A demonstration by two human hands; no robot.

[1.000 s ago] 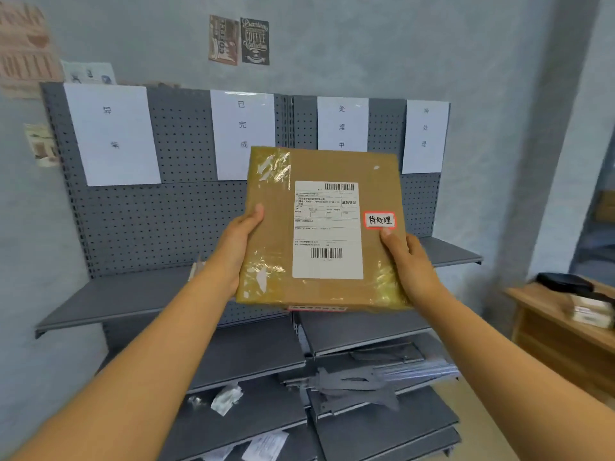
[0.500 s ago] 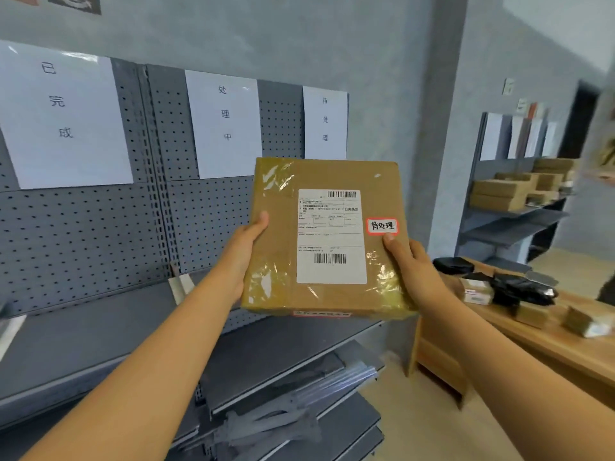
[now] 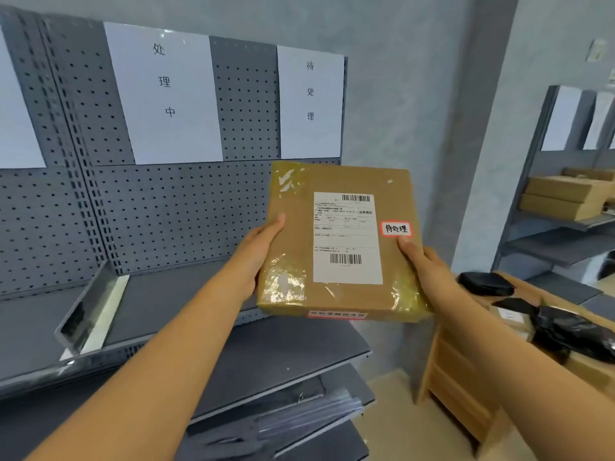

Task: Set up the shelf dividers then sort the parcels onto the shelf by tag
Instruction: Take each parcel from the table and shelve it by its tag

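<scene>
Now the view is swinging further right, so the sign reading 待处理 (image 3: 310,98) is sitting just above the parcel (image 3: 339,241), where before it was off to the side. Both hands are holding the parcel up in front of the shelf (image 3: 186,294): the left hand (image 3: 258,257) is gripping its left edge, and the right hand (image 3: 421,264) is gripping its right edge, thumb just under the red tag (image 3: 396,228). Tag and sign are showing the same words, so this end of the shelf is likely the right spot. One divider (image 3: 88,314) is standing further left.
</scene>
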